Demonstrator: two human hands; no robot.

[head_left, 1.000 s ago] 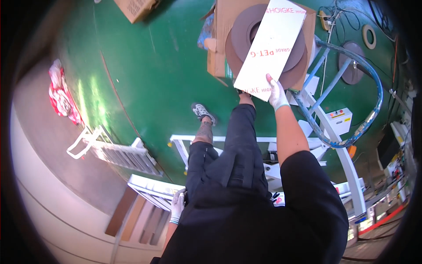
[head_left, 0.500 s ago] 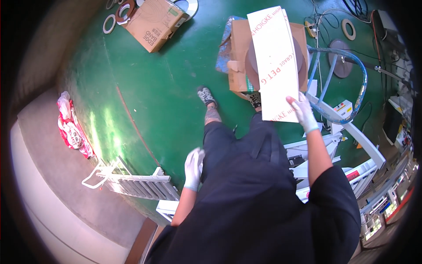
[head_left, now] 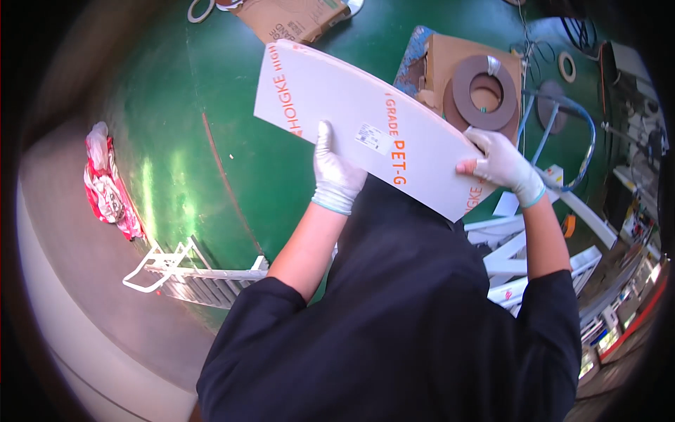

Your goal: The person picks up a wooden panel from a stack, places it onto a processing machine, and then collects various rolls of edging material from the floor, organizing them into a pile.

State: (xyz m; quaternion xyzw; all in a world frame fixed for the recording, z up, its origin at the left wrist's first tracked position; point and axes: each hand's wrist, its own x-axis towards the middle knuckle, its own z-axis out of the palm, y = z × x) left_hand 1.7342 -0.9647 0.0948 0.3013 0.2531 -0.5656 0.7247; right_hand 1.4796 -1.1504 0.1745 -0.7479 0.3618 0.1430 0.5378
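A long white board (head_left: 351,116) with orange print and a small label slants across in front of my body, its left end farther away. My left hand (head_left: 337,172), in a white glove, holds the near long edge with the thumb on top; its other fingers are hidden beneath. At the right end my gloved right hand (head_left: 503,165) grips the board, thumb on the face and fingers over the far edge. Along that far edge a second layer seems to show; I cannot tell how many boards there are. Beyond lies a brown edge-band roll (head_left: 465,84) on a cardboard box (head_left: 450,55).
Another cardboard box (head_left: 285,20) stands at the far left on the green floor (head_left: 267,183). A blue round metal frame (head_left: 589,133) and white metal parts (head_left: 510,264) are at the right. A white slatted rack (head_left: 204,285) and a red-and-white plastic bag (head_left: 109,193) are at the left.
The board has come off the box toward my body and turned from nearly upright to slanting, uncovering the brown roll. My left hand has risen from my side and taken hold of it.
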